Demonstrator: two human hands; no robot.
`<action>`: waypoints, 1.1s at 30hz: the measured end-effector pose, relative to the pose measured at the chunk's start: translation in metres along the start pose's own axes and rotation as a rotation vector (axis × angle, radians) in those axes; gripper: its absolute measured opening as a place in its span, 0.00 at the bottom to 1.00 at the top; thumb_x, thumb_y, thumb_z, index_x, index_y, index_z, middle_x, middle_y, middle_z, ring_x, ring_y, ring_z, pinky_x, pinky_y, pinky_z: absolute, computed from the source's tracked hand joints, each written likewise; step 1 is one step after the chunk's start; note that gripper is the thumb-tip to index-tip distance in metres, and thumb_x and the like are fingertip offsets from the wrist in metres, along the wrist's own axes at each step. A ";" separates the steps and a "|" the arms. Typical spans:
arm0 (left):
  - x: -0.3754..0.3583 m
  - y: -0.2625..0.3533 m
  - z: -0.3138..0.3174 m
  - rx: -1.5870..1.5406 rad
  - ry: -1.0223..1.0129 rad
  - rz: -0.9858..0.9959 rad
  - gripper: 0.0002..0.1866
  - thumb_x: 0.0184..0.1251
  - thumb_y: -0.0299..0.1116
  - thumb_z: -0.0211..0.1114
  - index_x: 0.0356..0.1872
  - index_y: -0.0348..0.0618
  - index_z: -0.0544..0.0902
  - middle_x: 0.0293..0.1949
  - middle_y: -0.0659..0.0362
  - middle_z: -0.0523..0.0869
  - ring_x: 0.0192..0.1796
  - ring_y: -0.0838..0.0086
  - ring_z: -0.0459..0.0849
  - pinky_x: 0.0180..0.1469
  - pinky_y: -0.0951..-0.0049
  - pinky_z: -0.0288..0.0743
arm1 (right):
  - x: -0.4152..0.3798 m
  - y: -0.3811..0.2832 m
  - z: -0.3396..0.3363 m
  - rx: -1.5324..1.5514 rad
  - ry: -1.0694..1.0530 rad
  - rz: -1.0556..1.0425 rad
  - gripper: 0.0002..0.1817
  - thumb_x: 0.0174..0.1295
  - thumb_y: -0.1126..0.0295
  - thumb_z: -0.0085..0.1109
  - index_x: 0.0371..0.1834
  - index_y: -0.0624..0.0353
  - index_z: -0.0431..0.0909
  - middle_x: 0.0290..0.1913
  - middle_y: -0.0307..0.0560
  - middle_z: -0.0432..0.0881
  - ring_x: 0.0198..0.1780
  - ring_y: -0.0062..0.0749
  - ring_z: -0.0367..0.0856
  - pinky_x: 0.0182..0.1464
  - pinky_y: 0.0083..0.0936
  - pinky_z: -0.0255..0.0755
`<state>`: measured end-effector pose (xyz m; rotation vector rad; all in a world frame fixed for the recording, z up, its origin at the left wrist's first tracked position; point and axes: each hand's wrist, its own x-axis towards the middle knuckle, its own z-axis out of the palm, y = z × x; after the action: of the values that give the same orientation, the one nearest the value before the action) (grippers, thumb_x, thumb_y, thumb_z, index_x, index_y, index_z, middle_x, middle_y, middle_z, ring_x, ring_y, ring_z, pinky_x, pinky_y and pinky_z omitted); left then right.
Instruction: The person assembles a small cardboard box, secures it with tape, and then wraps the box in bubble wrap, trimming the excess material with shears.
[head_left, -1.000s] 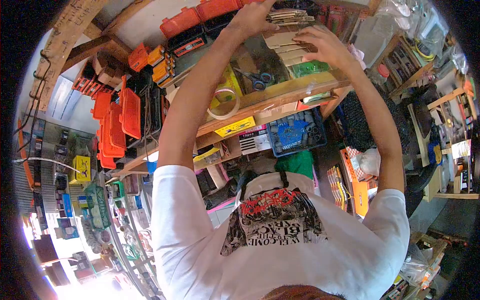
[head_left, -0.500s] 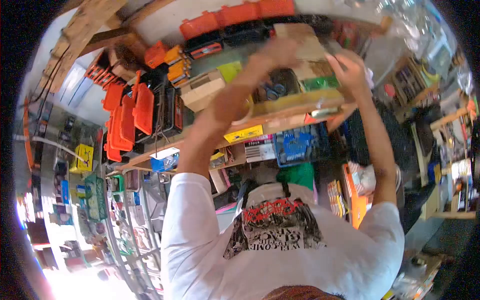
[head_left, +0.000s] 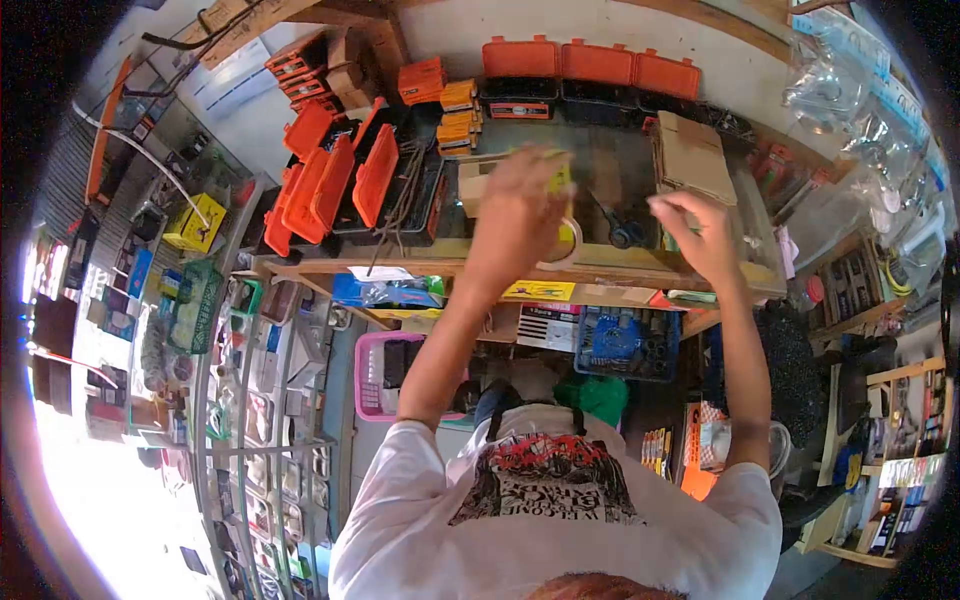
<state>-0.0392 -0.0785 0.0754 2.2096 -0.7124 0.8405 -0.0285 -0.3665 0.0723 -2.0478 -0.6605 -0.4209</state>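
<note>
My left hand (head_left: pixel 522 215) reaches over the workbench, blurred by motion, its fingers overlapping a small cardboard box (head_left: pixel 478 185) and a yellow-green item (head_left: pixel 558 175) beside it. Below its wrist side, a roll of tape (head_left: pixel 572 245) shows near the bench's front edge. My right hand (head_left: pixel 703 232) hovers near the lower edge of a flat stack of cardboard (head_left: pixel 695 155), fingers stretched out and apart, with nothing visible in them. Between the hands lies a dark tool with blue round handles (head_left: pixel 627 234), resembling scissors.
Orange-lidded toolboxes (head_left: pixel 325 190) stand open at left, with more (head_left: pixel 600 65) along the wall. Small orange boxes (head_left: pixel 458 115) are stacked between them. Under the bench sit a blue crate (head_left: pixel 628 345) and a pink basket (head_left: pixel 370 375). Clear plastic packaging (head_left: pixel 830 90) hangs at right.
The view has shifted, showing more of the bench. My left hand has moved left, from near the cardboard to over the small box. My right hand has drawn slightly toward the bench's front edge.
</note>
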 end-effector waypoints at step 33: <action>-0.106 0.024 -0.027 -0.542 0.171 -0.480 0.24 0.73 0.29 0.65 0.68 0.35 0.75 0.67 0.47 0.78 0.72 0.61 0.74 0.73 0.62 0.64 | -0.084 -0.062 0.093 0.003 0.029 -0.206 0.16 0.49 0.72 0.81 0.40 0.63 0.87 0.35 0.45 0.87 0.35 0.36 0.84 0.43 0.33 0.69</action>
<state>-0.1335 -0.0477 0.0233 1.6880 -0.2589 0.5049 -0.1293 -0.2848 0.0203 -1.9744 -0.8578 -0.5665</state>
